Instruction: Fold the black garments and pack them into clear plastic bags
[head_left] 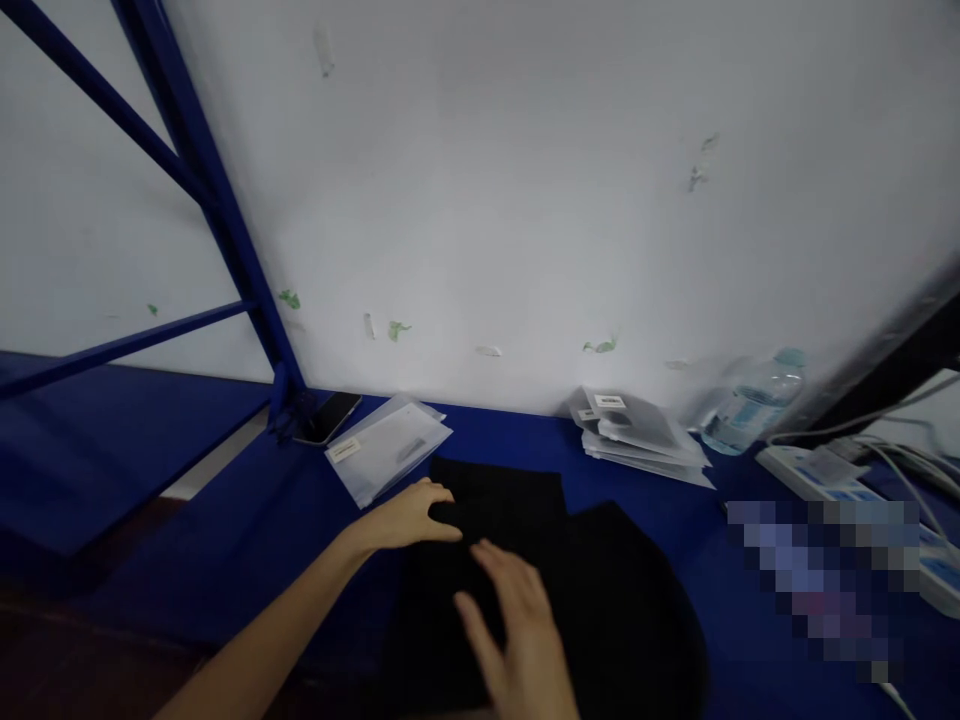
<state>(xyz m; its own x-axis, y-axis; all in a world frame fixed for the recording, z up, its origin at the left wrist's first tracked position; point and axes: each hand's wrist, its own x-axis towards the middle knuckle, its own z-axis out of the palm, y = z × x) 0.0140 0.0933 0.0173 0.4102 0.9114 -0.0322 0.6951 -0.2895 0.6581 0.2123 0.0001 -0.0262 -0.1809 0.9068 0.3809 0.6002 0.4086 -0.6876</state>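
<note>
Black cloth [600, 600]: likely soft, light
Left hand [416, 515]: loosely spread, contact unclear from here
Right hand [521, 620]: wide, grasping nothing
Far edge [496, 469]: just beyond both hands, pinch there

The bare left forearm [289, 622] extends diagonally upward from the lower left, with the left hand [409, 515] palm down, fingers slightly bent and thumb set apart. The right hand [521, 632] rises from the bottom edge, fingers extended forward, thumb spread leftward.
</note>
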